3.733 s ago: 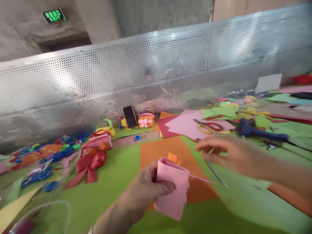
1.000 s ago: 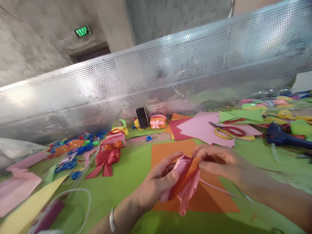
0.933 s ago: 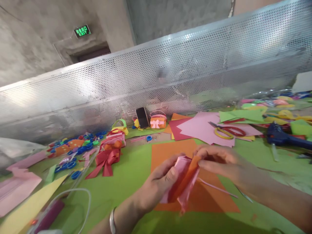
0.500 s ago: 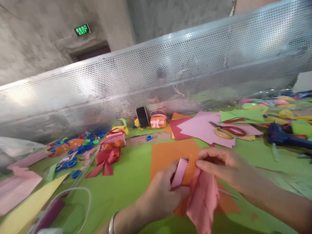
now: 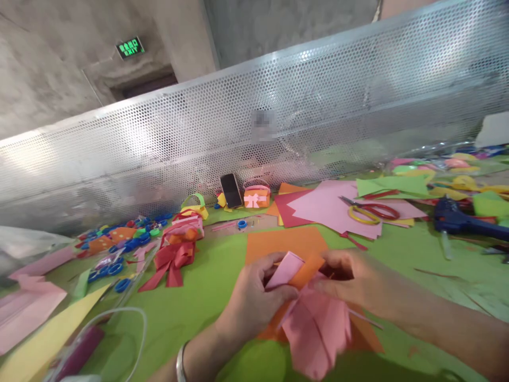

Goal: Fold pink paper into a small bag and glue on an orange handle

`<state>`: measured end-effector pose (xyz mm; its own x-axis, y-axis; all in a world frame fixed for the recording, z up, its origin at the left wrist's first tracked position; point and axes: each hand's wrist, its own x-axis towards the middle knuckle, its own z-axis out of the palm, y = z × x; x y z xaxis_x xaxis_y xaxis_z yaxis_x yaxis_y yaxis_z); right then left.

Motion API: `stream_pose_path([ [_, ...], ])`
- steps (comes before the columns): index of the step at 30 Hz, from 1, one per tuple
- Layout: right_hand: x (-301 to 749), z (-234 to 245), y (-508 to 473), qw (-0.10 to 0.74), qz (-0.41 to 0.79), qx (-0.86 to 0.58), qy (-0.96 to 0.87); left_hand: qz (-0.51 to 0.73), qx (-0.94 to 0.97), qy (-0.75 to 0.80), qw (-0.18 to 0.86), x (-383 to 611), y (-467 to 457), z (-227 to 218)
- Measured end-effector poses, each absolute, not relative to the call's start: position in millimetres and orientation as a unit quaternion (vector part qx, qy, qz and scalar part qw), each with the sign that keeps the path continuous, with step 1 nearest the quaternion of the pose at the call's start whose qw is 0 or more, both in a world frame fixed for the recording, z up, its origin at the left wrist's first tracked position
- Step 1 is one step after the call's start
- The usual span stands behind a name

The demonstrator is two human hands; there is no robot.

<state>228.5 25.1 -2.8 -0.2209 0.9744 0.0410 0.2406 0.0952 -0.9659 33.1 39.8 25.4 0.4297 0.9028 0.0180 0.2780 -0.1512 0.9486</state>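
Between my two hands is a folded pink paper piece (image 5: 314, 323) with an orange paper strip (image 5: 307, 270) lying across it. My left hand (image 5: 260, 292), with a bracelet at the wrist, pinches its left end, where a pink band stands up. At the other side, the fingers of my right hand (image 5: 342, 273) are closed on the piece beside the strip's end; some fingertips are hidden behind the paper. Beneath the hands lies an orange sheet (image 5: 286, 241) on the green table (image 5: 214, 318).
Scissors (image 5: 368, 211) rest on pink sheets (image 5: 326, 204); a blue glue gun (image 5: 461, 217) lies to the right. A phone (image 5: 231, 191) leans against the perforated metal screen (image 5: 191, 132). Finished-looking paper baskets (image 5: 256, 197) and a red bow (image 5: 174, 262) stand leftward, near a white cable (image 5: 143, 323).
The pink piece and orange strip have tilted rightward in my hands. My right hand has shifted lower against the piece, and my left hand has moved slightly left.
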Motion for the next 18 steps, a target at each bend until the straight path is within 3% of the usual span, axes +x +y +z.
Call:
stream_pose_path([
  [2,227.4,-0.3,22.5,0.391,0.473,-0.467,-0.637,0.319,0.72,0.455,0.415,30.3,39.4,23.7],
  [4,225.6,1.2,19.5,0.397,0.457,-0.487,-0.63,0.327,0.78,0.466,0.258,27.1,38.1,20.6],
  [6,222.5,1.4,16.0,0.414,0.453,-0.501,-0.61,0.322,0.839,0.428,0.097,24.2,35.7,16.3],
  [9,215.6,1.2,9.4,0.445,0.469,-0.491,-0.584,0.304,0.884,0.354,-0.033,21.1,31.5,7.0],
  [13,206.1,5.7,-3.2,0.449,0.474,-0.469,-0.595,0.273,0.903,0.327,-0.053,17.4,28.0,-6.7],
  [18,202.6,15.0,-14.2,0.43,0.512,-0.412,-0.619,0.259,0.907,0.309,0.12,13.1,26.7,-9.3],
])
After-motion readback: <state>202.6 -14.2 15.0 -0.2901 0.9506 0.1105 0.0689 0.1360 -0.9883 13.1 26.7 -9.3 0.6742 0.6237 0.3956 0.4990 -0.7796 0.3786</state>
